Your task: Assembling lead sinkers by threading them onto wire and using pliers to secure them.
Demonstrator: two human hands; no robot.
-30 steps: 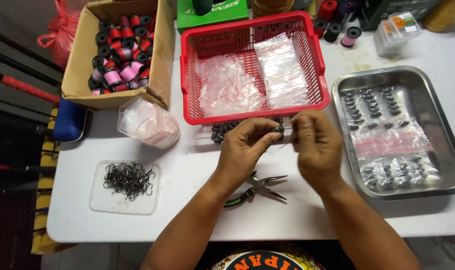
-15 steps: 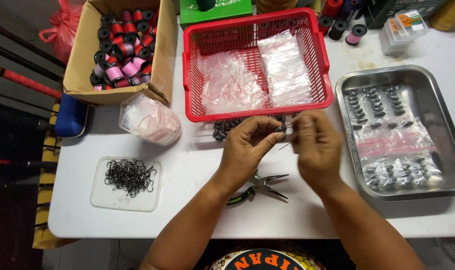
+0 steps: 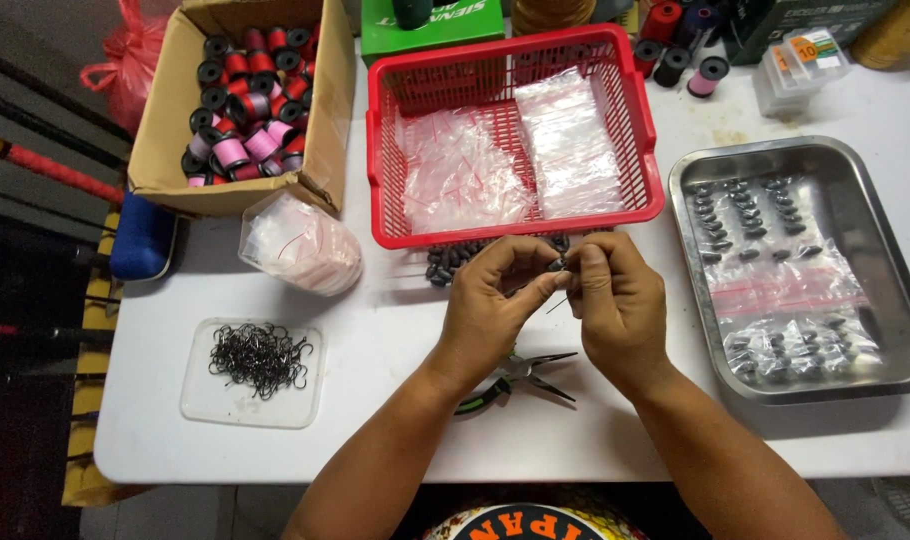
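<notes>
My left hand (image 3: 495, 300) and my right hand (image 3: 615, 300) meet over the white table (image 3: 395, 440), just in front of the red basket (image 3: 510, 140). Between their fingertips they pinch a small dark sinker (image 3: 556, 264) with a thin wire or hook sticking down from it. A pile of similar dark sinkers (image 3: 455, 258) lies on the table right behind my left hand. Green-handled needle-nose pliers (image 3: 515, 375) lie open on the table below my wrists.
The red basket holds clear plastic bags. A steel tray (image 3: 900, 300) at right holds bagged sinkers. A clear lid with black hooks (image 3: 258, 358) sits at left, a bag (image 3: 300, 245) behind it, and a cardboard box of thread spools (image 3: 245, 100) at the back left.
My hands have stayed together over the same spot, with only small finger movements on the little piece. Nothing else has moved.
</notes>
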